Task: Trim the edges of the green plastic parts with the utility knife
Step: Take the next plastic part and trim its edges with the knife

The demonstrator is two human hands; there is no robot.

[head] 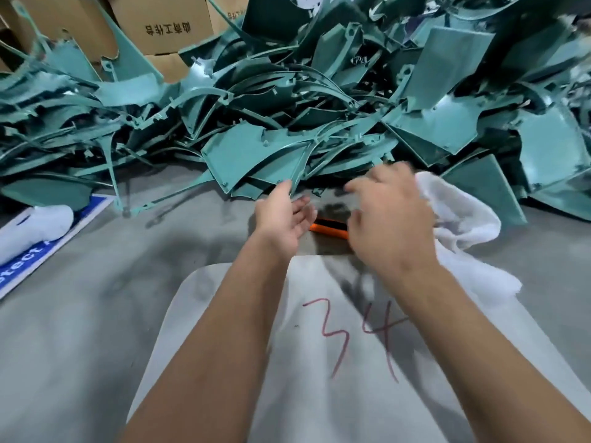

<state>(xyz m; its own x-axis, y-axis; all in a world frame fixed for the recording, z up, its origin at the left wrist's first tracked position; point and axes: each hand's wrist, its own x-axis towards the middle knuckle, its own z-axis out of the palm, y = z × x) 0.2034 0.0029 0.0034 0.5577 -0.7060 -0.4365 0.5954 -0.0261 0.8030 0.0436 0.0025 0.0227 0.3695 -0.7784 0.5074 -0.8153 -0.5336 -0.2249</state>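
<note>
The orange-and-black utility knife (329, 226) lay on the grey floor (96, 298) at centre frame, below the heap of green plastic parts (256, 155), within easy reach. Left hand (281, 215) hovered open, palm up; right hand (390, 215), blurred, seemingly held nothing.

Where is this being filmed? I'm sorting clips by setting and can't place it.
Probably a factory or workshop floor. A big heap of green plastic parts lies on bare grey concrete, printed cardboard boxes stand behind it, and an orange utility knife lies between the hands.
</note>
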